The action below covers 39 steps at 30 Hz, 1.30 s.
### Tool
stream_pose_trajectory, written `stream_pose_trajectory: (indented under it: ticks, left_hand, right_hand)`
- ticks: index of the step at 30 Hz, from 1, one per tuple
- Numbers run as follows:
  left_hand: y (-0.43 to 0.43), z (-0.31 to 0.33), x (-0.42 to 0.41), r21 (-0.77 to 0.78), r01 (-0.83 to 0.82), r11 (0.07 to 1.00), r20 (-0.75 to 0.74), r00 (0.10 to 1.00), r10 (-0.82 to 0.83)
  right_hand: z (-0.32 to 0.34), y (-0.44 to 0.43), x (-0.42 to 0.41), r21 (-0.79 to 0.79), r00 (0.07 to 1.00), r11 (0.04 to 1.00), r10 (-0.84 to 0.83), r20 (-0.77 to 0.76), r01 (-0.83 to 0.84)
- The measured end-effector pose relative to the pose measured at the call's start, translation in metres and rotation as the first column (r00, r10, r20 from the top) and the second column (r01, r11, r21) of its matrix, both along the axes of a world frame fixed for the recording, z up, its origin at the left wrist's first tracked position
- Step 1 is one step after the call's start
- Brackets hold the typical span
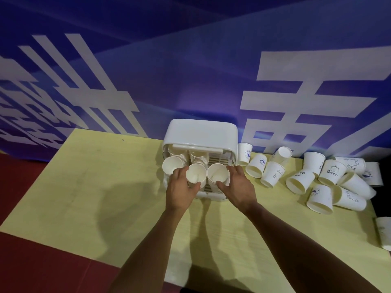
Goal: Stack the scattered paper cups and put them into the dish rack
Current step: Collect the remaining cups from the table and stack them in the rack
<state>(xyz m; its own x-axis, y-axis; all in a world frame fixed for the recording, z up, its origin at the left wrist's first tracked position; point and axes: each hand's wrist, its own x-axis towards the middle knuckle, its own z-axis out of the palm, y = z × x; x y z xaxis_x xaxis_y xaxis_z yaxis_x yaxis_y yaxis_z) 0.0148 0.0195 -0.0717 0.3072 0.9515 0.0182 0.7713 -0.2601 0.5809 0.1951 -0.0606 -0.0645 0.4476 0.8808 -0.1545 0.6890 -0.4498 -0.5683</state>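
Note:
A white dish rack with its lid raised stands at the back of the yellow table. Three stacks of white paper cups lie in it, mouths toward me. My left hand grips the middle stack. My right hand grips the right stack. The left stack is untouched. Several loose paper cups lie scattered right of the rack, some upright, some on their sides.
A blue banner with large white characters hangs close behind the table. The table's left and near edges drop to a dark red floor. One more cup lies at the right edge of view.

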Motion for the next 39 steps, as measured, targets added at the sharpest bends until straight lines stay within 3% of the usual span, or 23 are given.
stream_pose_trajectory:
  ticks: [11,20,29,39]
  left_hand:
    - [-0.02,0.013,0.016,-0.048,0.07,0.996,0.053,0.996,-0.067]
    - [-0.035,0.018,0.075,-0.118,0.221,0.968,0.032,0.975,-0.219]
    - [-0.044,0.012,0.147,-0.204,0.345,0.916,0.124,0.937,-0.326]
    - [-0.039,-0.031,0.201,-0.348,0.32,0.881,0.078,0.947,-0.313]
  right_hand:
    - [0.007,-0.03,0.016,-0.008,0.999,1.0,-0.03,0.031,0.03]
    - [0.007,-0.06,0.059,-0.04,0.978,0.979,-0.2,-0.049,0.199]
    - [-0.009,-0.081,0.104,-0.076,0.942,0.944,-0.326,-0.077,0.32]
    - [-0.041,-0.077,0.144,-0.148,0.907,0.908,-0.408,-0.107,0.391]
